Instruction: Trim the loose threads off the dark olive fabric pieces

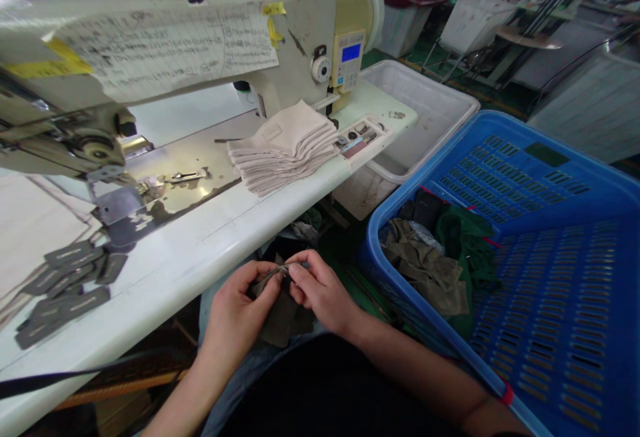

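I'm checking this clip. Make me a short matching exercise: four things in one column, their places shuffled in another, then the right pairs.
Things
1. Dark cloth
2. Pale stack
3. Grey tabs
4. Written sheet

Places
A. Taped to the sewing machine
B. On the table, near the picture's left edge
C. Pinched by the left hand and right hand
D. On the table, near the picture's middle

Pairs: 1-C, 2-D, 3-B, 4-A
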Tool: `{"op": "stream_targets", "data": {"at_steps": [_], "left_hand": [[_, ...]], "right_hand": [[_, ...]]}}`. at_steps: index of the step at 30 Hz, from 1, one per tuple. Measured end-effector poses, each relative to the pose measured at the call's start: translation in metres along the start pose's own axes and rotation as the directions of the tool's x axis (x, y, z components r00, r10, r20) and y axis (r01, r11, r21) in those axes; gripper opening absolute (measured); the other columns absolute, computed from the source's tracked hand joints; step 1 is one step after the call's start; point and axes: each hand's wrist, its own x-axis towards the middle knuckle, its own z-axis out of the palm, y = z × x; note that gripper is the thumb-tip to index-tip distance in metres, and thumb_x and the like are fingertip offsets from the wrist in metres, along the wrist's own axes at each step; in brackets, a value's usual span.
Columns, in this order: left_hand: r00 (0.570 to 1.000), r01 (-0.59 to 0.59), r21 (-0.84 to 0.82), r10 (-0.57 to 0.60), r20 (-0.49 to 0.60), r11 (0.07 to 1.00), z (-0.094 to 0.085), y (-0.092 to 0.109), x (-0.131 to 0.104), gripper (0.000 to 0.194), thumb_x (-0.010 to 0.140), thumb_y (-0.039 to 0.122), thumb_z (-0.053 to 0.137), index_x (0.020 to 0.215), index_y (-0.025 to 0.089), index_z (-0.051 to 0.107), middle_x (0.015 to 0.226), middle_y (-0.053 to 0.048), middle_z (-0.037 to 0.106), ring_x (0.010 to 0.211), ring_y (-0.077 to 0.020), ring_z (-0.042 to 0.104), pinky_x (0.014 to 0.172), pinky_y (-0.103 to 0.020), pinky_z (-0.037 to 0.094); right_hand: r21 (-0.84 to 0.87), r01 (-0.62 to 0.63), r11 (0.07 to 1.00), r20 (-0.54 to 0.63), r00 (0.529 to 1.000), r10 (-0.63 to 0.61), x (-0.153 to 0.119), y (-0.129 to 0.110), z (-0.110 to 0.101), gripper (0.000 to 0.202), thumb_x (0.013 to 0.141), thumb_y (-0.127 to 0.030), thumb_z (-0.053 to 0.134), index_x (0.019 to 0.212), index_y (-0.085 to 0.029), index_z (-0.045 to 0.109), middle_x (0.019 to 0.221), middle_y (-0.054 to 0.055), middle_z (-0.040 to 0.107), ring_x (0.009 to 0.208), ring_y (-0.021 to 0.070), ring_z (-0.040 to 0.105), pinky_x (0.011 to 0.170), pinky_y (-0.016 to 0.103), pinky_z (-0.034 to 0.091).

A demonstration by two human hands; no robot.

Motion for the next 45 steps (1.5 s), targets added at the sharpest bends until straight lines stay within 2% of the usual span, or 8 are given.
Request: {"op": "stream_targets", "data": {"at_steps": [8, 27, 32, 34, 38, 41, 43, 45], "left_hand": [[0.988, -0.154, 0.037, 0.154, 0.001, 0.987, 0.003, -0.002, -0.004, 0.021, 0.082, 0.04, 0.058, 0.078, 0.024, 0.07, 0.075, -0.002, 0.072, 0.073, -0.021, 0.067, 0.069, -0.03, 0.052], [0.996, -0.08, -0.041, 0.082, 0.04, 0.996, 0.004, -0.011, -0.003, 0.02, 0.081, 0.041, 0.062, 0.081, 0.025, 0.074, 0.078, -0.001, 0.073, 0.074, -0.0208, 0.066, 0.07, -0.029, 0.049], [1.0, -0.012, -0.073, 0.014, 0.028, 0.997, 0.001, -0.013, -0.002, 0.024, 0.079, 0.047, 0.065, 0.083, 0.025, 0.075, 0.082, -0.002, 0.075, 0.079, -0.0227, 0.067, 0.074, -0.031, 0.049], [0.999, 0.011, -0.082, -0.008, 0.034, 0.997, 0.0, -0.013, -0.003, 0.026, 0.079, 0.049, 0.065, 0.085, 0.025, 0.075, 0.084, -0.002, 0.076, 0.081, -0.0231, 0.068, 0.076, -0.031, 0.05], [0.996, 0.088, -0.145, -0.09, -0.009, 0.986, 0.001, -0.012, -0.003, 0.031, 0.077, 0.052, 0.068, 0.087, 0.023, 0.071, 0.079, -0.002, 0.074, 0.074, -0.0218, 0.066, 0.067, -0.03, 0.05], [0.985, 0.163, -0.238, -0.173, -0.019, 0.957, 0.0, -0.011, -0.004, 0.033, 0.072, 0.054, 0.072, 0.075, 0.022, 0.066, 0.065, -0.001, 0.069, 0.061, -0.0185, 0.061, 0.056, -0.027, 0.046], [0.971, 0.22, -0.345, -0.238, -0.011, 0.912, -0.001, -0.009, -0.004, 0.037, 0.068, 0.057, 0.075, 0.073, 0.021, 0.064, 0.061, 0.0, 0.067, 0.056, -0.0163, 0.058, 0.052, -0.025, 0.044], [0.957, 0.263, -0.446, -0.291, 0.007, 0.856, -0.003, -0.007, -0.003, 0.041, 0.064, 0.058, 0.079, 0.075, 0.021, 0.064, 0.06, 0.001, 0.066, 0.054, -0.0146, 0.056, 0.05, -0.023, 0.044]], "right_hand": [[0.243, -0.144, 0.959, 0.003, 0.989, 0.148, 0.0, 0.001, 0.003, 0.039, 0.078, -0.05, 0.068, 0.091, -0.02, 0.047, 0.052, -0.012, 0.042, 0.043, 0.0059, 0.028, 0.044, 0.022, 0.016], [0.263, -0.166, 0.951, 0.041, 0.986, 0.161, 0.001, 0.0, 0.002, 0.034, 0.08, -0.048, 0.067, 0.091, -0.02, 0.051, 0.051, -0.011, 0.045, 0.042, 0.0059, 0.026, 0.043, 0.022, 0.016], [-0.107, 0.076, 0.991, -0.144, 0.985, -0.091, 0.002, 0.001, -0.005, 0.032, 0.083, -0.047, 0.069, 0.095, -0.019, 0.061, 0.063, -0.006, 0.053, 0.055, 0.0104, 0.044, 0.053, 0.024, 0.034], [-0.37, 0.173, 0.913, -0.154, 0.957, -0.244, 0.001, -0.001, -0.008, 0.023, 0.085, -0.041, 0.069, 0.092, -0.02, 0.065, 0.069, -0.002, 0.059, 0.061, 0.0121, 0.05, 0.059, 0.025, 0.037], [-0.652, 0.394, 0.648, 0.055, 0.877, -0.478, 0.001, -0.006, -0.008, 0.012, 0.088, -0.025, 0.06, 0.079, -0.02, 0.065, 0.073, 0.001, 0.064, 0.065, 0.0136, 0.055, 0.064, 0.027, 0.037], [-0.502, 0.349, 0.792, -0.132, 0.874, -0.468, 0.005, -0.011, -0.011, 0.016, 0.088, -0.03, 0.061, 0.076, -0.02, 0.061, 0.068, -0.001, 0.06, 0.061, 0.0125, 0.051, 0.059, 0.026, 0.036], [-0.222, 0.257, 0.941, -0.349, 0.88, -0.322, 0.009, -0.014, -0.017, 0.023, 0.088, -0.039, 0.062, 0.074, -0.021, 0.057, 0.062, -0.004, 0.053, 0.055, 0.0107, 0.045, 0.053, 0.024, 0.034], [0.048, 0.175, 0.983, -0.365, 0.919, -0.146, 0.014, -0.017, -0.022, 0.028, 0.085, -0.045, 0.065, 0.074, -0.021, 0.054, 0.054, -0.008, 0.041, 0.047, 0.0084, 0.032, 0.046, 0.022, 0.025]]}}
